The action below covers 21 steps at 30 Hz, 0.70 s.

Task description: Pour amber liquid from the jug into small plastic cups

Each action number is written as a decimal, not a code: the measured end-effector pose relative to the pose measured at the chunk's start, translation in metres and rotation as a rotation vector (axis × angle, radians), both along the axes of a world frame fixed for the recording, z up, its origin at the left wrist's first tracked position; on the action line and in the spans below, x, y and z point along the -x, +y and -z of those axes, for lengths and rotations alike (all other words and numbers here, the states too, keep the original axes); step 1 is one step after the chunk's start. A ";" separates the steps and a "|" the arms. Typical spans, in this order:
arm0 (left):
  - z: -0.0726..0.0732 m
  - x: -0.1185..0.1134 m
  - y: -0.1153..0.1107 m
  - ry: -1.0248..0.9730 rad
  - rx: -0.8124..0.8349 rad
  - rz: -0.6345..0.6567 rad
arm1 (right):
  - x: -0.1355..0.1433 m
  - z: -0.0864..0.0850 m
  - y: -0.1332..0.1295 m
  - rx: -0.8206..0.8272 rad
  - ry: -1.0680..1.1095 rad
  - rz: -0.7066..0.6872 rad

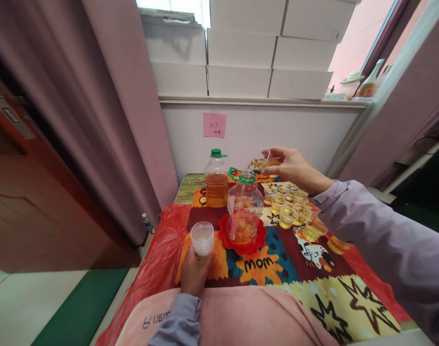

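My left hand (196, 271) is wrapped round a stack of clear plastic cups (202, 239) near the table's front left. Farther back on the right, my right hand (287, 166) pinches a clear, thin-edged plastic piece (266, 159), perhaps a cup or lid, tilted above the table. Between the hands, an uncapped clear jug (245, 216) with a green handle stands on a red scalloped dish (260, 240), holding some amber liquid. A second jug (216, 187), with a green cap, stands behind it to the left. Several small cups of yellow liquid (287, 217) are grouped below my right forearm.
A patterned cloth (309, 283) and red plastic sheet (147, 278) cover the table. Pink fabric (233, 317) lies at its front edge. Behind, a pink note (215, 125) is stuck to the white wall. A small bottle (147, 223) stands low beyond the table's left side.
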<state>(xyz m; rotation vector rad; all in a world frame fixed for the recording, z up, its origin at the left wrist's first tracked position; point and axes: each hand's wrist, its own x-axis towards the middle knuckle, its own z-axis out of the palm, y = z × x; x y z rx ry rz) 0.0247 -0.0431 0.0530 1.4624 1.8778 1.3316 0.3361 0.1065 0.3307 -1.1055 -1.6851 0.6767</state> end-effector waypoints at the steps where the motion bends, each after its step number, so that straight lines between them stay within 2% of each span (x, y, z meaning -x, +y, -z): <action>1: 0.000 0.000 0.000 -0.001 -0.001 -0.002 | -0.001 -0.001 0.000 -0.007 -0.012 0.003; 9: -0.003 -0.001 -0.001 -0.013 0.009 -0.015 | -0.004 -0.005 0.002 -0.056 -0.097 0.002; 21: -0.002 -0.002 0.000 -0.022 0.017 -0.024 | 0.004 -0.021 -0.009 -0.127 -0.344 0.106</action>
